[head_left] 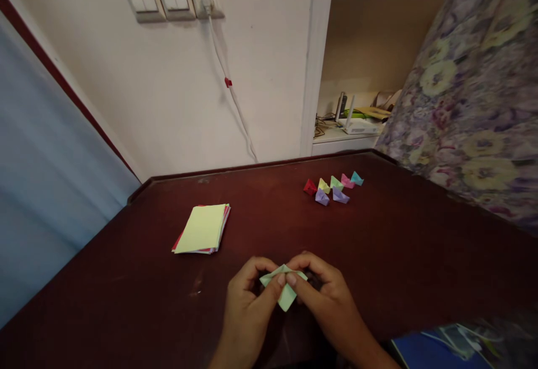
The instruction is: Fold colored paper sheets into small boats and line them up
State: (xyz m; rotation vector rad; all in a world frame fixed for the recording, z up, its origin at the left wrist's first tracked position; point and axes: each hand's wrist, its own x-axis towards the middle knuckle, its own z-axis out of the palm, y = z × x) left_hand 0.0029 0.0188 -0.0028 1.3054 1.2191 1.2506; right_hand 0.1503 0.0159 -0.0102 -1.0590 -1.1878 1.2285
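A small piece of folded light-green paper [287, 298] is held between both hands above the near part of the dark red table. My left hand [252, 296] pinches its left side, thumb on the front and fingers behind. On the opposite side, my right hand [325, 290] grips the paper in the same way, and the two thumb tips nearly meet at its middle. The paper has a peak at the top, a point at each side and a flap hanging down. Fingers behind the paper are partly hidden.
Left of the hands lies a stack of coloured paper [202, 229], pale yellow on top. Several small folded paper boats [323, 197] stand at the back right of the table [260, 206]. A blue item [437, 351] lies at the lower right.
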